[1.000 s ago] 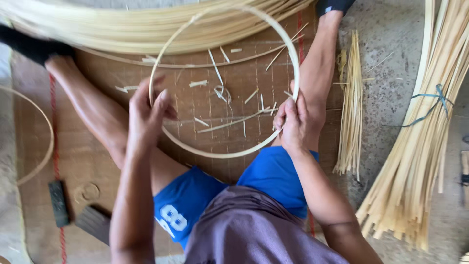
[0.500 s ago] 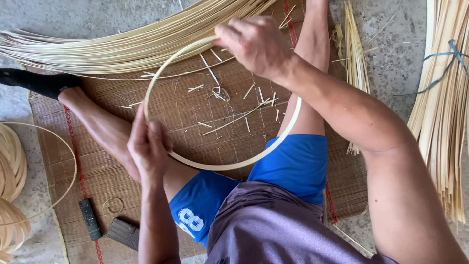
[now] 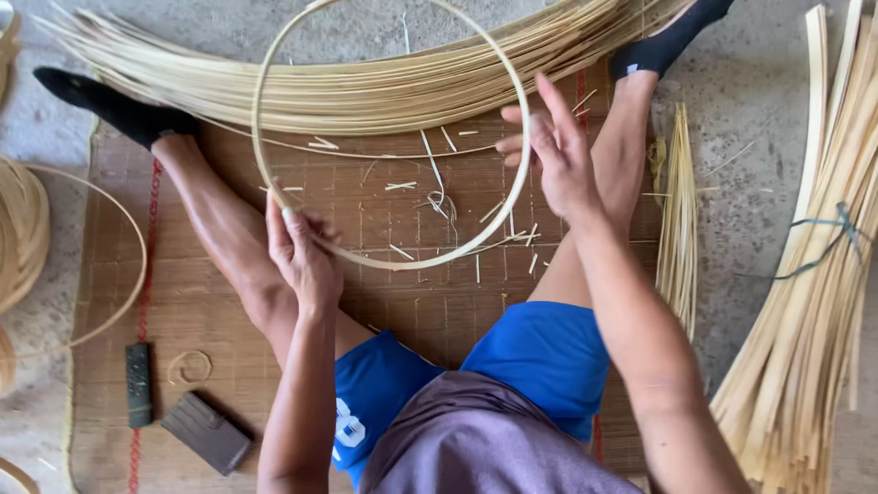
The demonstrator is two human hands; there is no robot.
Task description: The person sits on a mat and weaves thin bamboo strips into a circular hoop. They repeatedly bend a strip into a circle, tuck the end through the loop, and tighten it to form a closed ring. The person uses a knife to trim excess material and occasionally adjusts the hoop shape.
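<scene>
Bamboo hoop (image 3: 274,197): 1 thin pale strip bent into a full ring, held tilted above the woven mat (image 3: 430,302), between the person's spread legs. Far edge of the ring overlaps the long bundle of bamboo strips (image 3: 366,82) lying across the top of the mat.

Left hand (image 3: 302,252): fingers clamped on the ring's lower-left rim, thumb pressed along the strip.

Right hand (image 3: 553,151): fingers apart and straight, flat against the ring's right rim; nothing gripped.

Mat under the ring: littered with short bamboo shavings (image 3: 439,197). Person sits on it, blue shorts, black socks.

Left part of the mat: dark slim bar-shaped tool (image 3: 138,384), a small coil of thin strip (image 3: 188,367) just beside it, a dark rectangular block (image 3: 207,433) near the left thigh.

Right, on the concrete floor: small splint bunch (image 3: 679,220) beside the right leg; farther out, a big bundle of wide strips (image 3: 814,302) tied with green cord.

Far left edge: more coiled strips (image 3: 23,229).
</scene>
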